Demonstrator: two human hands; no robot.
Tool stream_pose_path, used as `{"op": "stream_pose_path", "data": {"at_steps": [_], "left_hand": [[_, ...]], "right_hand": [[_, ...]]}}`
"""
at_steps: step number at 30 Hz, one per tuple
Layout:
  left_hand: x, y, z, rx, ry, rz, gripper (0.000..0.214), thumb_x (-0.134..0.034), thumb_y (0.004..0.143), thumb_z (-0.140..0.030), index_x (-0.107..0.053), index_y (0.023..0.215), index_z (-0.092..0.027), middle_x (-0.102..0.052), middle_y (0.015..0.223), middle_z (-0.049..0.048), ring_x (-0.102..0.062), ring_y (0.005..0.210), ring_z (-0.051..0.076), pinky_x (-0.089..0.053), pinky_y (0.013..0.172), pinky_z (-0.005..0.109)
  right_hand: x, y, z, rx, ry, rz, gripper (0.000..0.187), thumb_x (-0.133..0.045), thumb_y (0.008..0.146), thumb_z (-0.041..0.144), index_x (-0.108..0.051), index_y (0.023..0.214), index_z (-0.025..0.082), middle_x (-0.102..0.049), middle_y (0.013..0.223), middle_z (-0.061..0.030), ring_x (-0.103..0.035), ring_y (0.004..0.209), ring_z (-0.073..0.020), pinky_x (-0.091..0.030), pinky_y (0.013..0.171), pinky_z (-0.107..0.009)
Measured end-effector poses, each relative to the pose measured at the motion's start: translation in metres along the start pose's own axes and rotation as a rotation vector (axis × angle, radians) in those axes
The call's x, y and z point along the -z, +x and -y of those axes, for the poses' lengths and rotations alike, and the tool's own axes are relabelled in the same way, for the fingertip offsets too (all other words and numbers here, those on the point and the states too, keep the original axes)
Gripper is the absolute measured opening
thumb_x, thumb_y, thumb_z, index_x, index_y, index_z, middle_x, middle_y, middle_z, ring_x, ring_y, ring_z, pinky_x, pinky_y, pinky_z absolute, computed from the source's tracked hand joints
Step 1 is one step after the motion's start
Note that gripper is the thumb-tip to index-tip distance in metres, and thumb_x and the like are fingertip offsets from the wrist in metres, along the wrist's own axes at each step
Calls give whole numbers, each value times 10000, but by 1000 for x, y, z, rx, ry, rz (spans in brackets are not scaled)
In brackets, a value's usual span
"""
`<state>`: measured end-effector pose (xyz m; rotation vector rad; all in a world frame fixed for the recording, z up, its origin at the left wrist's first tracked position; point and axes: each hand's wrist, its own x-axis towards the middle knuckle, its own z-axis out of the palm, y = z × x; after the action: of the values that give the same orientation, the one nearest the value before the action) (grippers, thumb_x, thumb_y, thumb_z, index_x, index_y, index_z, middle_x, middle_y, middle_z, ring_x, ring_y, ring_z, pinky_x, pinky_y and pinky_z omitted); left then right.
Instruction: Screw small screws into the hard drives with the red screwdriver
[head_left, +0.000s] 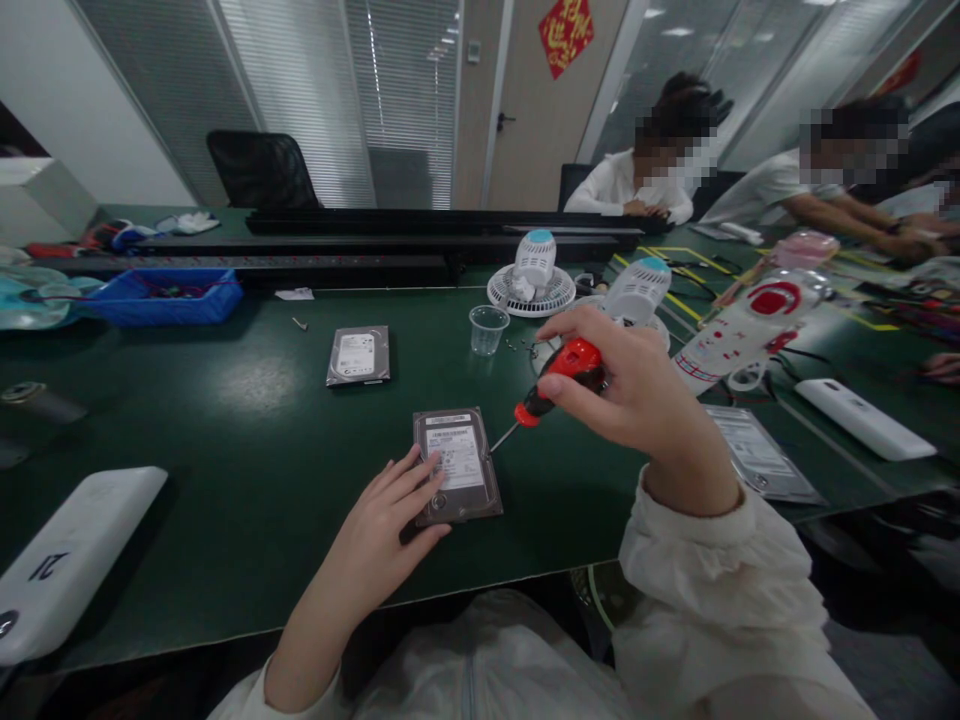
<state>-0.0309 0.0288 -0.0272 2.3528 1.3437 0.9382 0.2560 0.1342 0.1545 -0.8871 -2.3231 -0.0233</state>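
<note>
A hard drive lies label up on the green table near its front edge. Across its left side rests my left hand, flat with fingers stretched out. My right hand is wrapped around the red and black handle of a screwdriver. The tool slants down to the left, and its tip meets the drive's right edge; whether it sits in a screw is too small to tell. Another hard drive lies farther back to the left, and a third hard drive is at the right, beyond my right forearm.
A clear plastic cup stands behind the drive, with small screws beside it. White fan parts and a bottle are at the right. A blue bin and a white power bank lie left. Other people sit across at the right.
</note>
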Motion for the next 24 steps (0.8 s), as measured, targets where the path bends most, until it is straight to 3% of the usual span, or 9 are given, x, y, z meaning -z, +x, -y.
{"op": "stream_pose_path", "data": {"at_steps": [5,10,13,16,19,24], "left_hand": [[-1,0,-1,9,20,11,578,-743,981,-235,-622,1542,-307,-592,1634,89,-496,1567,358,-457,1233,692],[0,0,0,7,12,4,600,-758,969,-226,-619,1546,-313,-596,1631,86,-497,1565,361,-458,1234,688],[0,0,0,-5,16,7,599,-763,968,-227,-621,1545,-304,-590,1634,93,-503,1559,367,-470,1227,681],[0,0,0,-2,29,10,597,-766,965,-230,-624,1541,-297,-590,1634,93,-501,1560,369,-472,1225,683],[0,0,0,-1,34,10,596,-769,963,-226,-625,1537,-296,-592,1632,92,-503,1560,367,-467,1226,692],[-1,0,-2,-5,37,-7,596,-767,957,-207,-629,1532,-280,-592,1631,100,-505,1557,373,-460,1222,712]], "right_hand": [[1,0,-2,109,164,53,355,-560,943,291,-539,1285,197,-743,1048,-70,-706,802,-211,-525,740,-351],[-4,-2,1,-35,28,-4,351,-672,962,448,-588,1204,208,-663,775,16,-596,609,-172,-422,624,-316],[-2,-2,0,-35,0,2,389,-615,990,556,-607,1157,205,-627,748,13,-563,588,-170,-392,608,-323],[0,-2,-2,40,100,40,338,-530,1007,433,-553,1252,201,-683,937,-43,-630,724,-209,-468,679,-360],[0,-3,-3,114,193,43,368,-553,941,293,-489,1295,216,-664,1135,-75,-648,842,-217,-520,740,-379],[-6,-4,0,79,147,-46,327,-626,947,269,-489,1243,248,-650,1035,-38,-624,787,-191,-514,682,-344]]}}
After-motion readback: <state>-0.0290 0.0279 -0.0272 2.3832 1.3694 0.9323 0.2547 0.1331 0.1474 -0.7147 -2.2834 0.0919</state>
